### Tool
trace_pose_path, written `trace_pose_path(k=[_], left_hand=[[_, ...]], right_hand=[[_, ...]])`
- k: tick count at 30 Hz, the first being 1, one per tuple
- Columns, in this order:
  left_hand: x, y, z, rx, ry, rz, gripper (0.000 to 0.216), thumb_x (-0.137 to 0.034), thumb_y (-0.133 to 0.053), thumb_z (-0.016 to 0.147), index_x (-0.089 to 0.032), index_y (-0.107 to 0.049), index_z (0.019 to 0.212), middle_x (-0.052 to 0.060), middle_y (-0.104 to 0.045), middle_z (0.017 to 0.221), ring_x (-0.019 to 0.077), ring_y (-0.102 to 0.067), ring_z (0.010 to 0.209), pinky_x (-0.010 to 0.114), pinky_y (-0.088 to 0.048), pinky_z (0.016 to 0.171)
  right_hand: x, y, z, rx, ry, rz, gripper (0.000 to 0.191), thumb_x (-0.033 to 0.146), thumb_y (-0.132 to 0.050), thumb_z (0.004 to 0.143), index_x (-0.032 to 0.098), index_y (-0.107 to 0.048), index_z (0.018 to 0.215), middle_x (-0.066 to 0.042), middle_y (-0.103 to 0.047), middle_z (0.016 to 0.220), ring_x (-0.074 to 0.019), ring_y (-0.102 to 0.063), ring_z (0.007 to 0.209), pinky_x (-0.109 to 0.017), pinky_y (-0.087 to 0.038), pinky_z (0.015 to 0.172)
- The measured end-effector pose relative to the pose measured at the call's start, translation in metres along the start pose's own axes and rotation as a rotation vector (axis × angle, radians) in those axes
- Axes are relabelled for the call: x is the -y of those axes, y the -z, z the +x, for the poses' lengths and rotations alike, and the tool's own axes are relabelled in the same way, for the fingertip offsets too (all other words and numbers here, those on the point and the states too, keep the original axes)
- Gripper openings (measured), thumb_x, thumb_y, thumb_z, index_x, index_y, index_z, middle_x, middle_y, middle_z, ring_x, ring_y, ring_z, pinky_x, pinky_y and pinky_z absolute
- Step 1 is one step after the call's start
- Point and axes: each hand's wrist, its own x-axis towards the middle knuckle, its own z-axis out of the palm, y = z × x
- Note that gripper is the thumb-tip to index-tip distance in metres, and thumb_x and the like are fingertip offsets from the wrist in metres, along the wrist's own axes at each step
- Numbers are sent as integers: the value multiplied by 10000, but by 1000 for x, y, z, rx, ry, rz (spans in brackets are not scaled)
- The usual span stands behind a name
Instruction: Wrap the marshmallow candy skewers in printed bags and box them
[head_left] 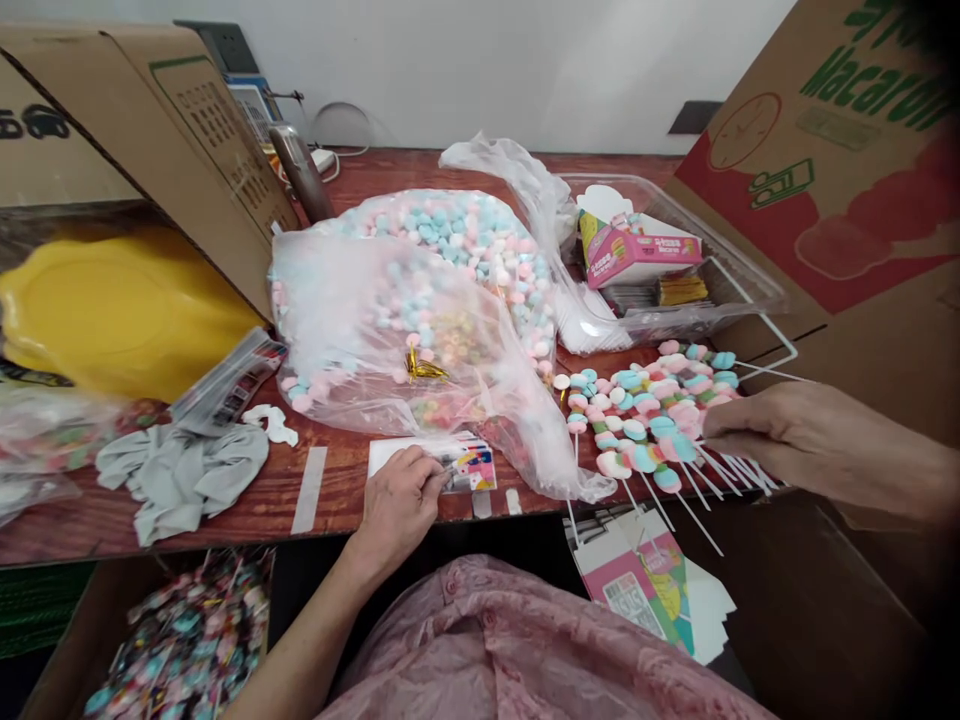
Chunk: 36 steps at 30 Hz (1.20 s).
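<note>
My left hand (401, 500) rests at the table's front edge, its fingers curled and pressed together on a stack of small printed plastic bags (476, 468). Over on the right, my right hand (772, 435) reaches in from the side, with its fingers closed at the stick end of a marshmallow skewer (682, 420). That skewer lies among a pile of pink, blue and white marshmallow skewers (637, 405), whose white sticks point toward me. Its fingertips are partly hidden. Behind my left hand is a big clear bag of loose marshmallows (450, 225), with gold twist ties (424, 368) on the plastic.
A clear plastic tray (750, 290) holds a pink carton (645, 255). Cardboard boxes stand at left (202, 130) and right (840, 190). Grey cloth (184, 470) lies left. Below the edge are a box of wrapped skewers (187, 640) and printed cards (637, 585).
</note>
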Motion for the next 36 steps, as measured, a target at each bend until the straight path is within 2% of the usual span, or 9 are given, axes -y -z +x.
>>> trace_pose_path(k=[3,8,14,18,23,27,31,34,36], left_hand=[[2,-2,-1,-27,-4,-1,204,-225,-563,908,-197,-659,731,15,-629,768,151,-592,778,266,-428,687],[3,-1,-1,-24,-48,42,217,-263,-554,923,-199,-699,775,25,-640,771,149,-604,753,265,-437,678],[-2,9,-4,53,-70,86,141,-280,-598,896,-207,-715,869,34,-651,827,172,-621,801,275,-457,690],[-3,13,-6,69,-70,53,139,-267,-611,884,-195,-727,911,39,-633,827,174,-611,803,276,-461,698],[1,10,-6,74,-56,31,215,-234,-550,923,-209,-734,815,22,-602,752,147,-578,741,255,-415,640],[2,2,-7,1,-39,-13,193,-215,-576,904,-191,-707,764,24,-607,753,153,-576,751,265,-421,658],[5,-6,-7,-165,-89,-146,195,-219,-594,898,-181,-675,725,18,-576,703,145,-557,714,265,-430,651],[8,-10,-6,-291,-178,-94,204,-213,-628,880,-169,-639,681,18,-568,666,149,-535,679,273,-424,631],[10,-9,-4,-284,-241,-7,200,-188,-622,881,-160,-632,683,34,-599,685,162,-542,692,284,-435,639]], right_hand=[[19,-12,-7,280,22,40,249,194,-462,923,228,-614,729,-14,-641,672,-156,-552,646,-297,-267,603],[47,-16,-10,310,-36,-223,235,7,-469,760,198,-603,793,-78,-687,769,-204,-579,628,-335,-139,549],[68,-3,-7,212,250,-211,208,-11,-505,734,181,-584,748,-53,-652,685,-163,-518,549,-333,-151,550],[73,4,0,292,240,-189,245,-18,-504,715,178,-636,778,-59,-682,718,-166,-513,563,-337,-137,560],[72,2,-1,356,256,-165,289,-49,-482,699,184,-649,737,-51,-673,674,-154,-480,529,-339,-138,561],[77,-3,-5,310,298,-189,243,-38,-519,670,180,-625,666,-54,-637,616,-158,-478,535,-342,-129,551],[88,-3,0,274,379,-197,240,-52,-536,653,178,-602,633,-42,-639,601,-144,-483,530,-332,-121,546],[91,-3,5,286,397,-185,242,-58,-539,657,173,-603,626,-41,-657,614,-140,-501,513,-326,-117,537],[88,-6,7,281,332,-183,228,-43,-550,668,174,-606,627,-42,-658,609,-145,-515,511,-320,-115,531]])
